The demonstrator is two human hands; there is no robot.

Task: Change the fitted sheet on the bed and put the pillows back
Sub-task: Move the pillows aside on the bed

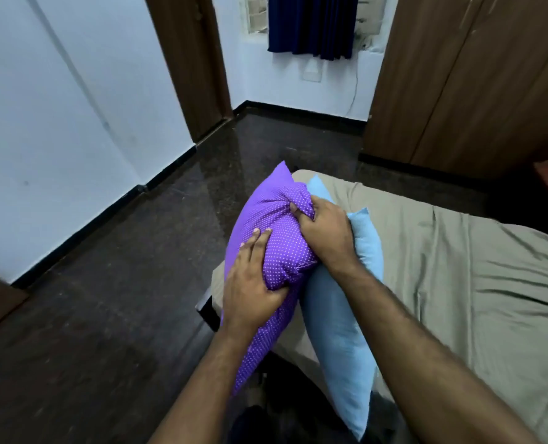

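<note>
A purple pillow with white dots [275, 213] stands on edge at the near corner of the bed, bunched in the middle. My left hand [250, 283] grips its lower side, thumb tucked under a fold. My right hand [325, 232] grips a bunch of its upper fabric. Behind it, a light blue pillow [340, 334] lies along the bed's edge, partly hidden by my right forearm. The bed wears an olive-grey fitted sheet [458, 277], wrinkled in places.
Dark polished floor [122, 267] spreads left of the bed. A brown wardrobe [474, 84] stands at the right, a brown door [189, 59] at the back left, and a dark blue curtain [312, 25] hangs by the window. The dark bed frame corner [207, 307] shows below the pillows.
</note>
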